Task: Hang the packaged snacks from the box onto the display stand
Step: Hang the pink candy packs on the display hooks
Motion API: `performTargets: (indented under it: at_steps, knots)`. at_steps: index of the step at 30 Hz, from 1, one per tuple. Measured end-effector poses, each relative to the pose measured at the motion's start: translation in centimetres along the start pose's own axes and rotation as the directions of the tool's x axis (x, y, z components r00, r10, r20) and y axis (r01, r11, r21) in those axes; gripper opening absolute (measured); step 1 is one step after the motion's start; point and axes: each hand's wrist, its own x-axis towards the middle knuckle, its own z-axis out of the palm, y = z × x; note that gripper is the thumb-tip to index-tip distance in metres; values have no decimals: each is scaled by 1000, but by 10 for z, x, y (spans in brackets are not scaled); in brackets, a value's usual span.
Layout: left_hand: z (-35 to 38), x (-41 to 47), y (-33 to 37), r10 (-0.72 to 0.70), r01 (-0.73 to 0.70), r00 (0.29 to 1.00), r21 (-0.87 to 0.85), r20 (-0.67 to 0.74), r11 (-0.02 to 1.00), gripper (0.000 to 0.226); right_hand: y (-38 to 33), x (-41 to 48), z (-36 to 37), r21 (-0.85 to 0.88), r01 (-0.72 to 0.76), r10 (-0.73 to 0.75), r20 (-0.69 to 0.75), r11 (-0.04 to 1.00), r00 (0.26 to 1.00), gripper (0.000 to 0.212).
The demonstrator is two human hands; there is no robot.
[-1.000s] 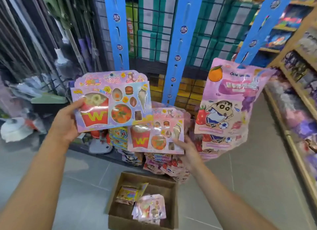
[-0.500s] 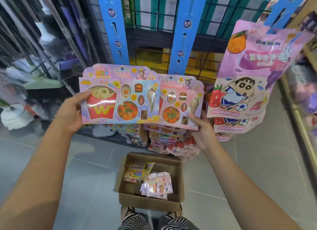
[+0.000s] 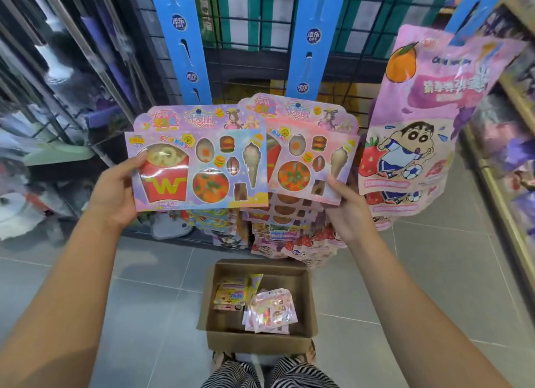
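Head view: left hand fingers pinch the pink-blue card pack of gummy fast-food shapes; right hand fingers grip a matching pink pack. Each hang hole should probably be lined up with a hook slot on the blue display strip. More packs lie in the brown cardboard box below.

- Two bare hands: left hand, right hand
- Two flat pastel gummy-candy cards held up: left card, right card
- Three blue cardboard hanging strips
- One open brown cardboard box
- One large pink cartoon snack bag
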Motion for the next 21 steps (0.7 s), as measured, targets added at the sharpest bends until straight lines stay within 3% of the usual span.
performTargets:
  at_steps: [3,6,11,21]
  knots:
    - [2,2,0,-11,11,1000,-2,23,1000,46,1,1,-2,33,-8,9,-47,999,999,32]
    - [7,2,1,-23,23,999,-1,43,1000,46,1,0,-2,48,-6,9,-65,999,998,44]
    - [10,0,-2,-25,25,998,5,65,1000,48,2,7,-4,37,-13,17,-123,999,992,20]
    - [-1,-4,-5,-19,19,999,-5,45,1000,42,1,0,2,48,2,2,-80,999,997,34]
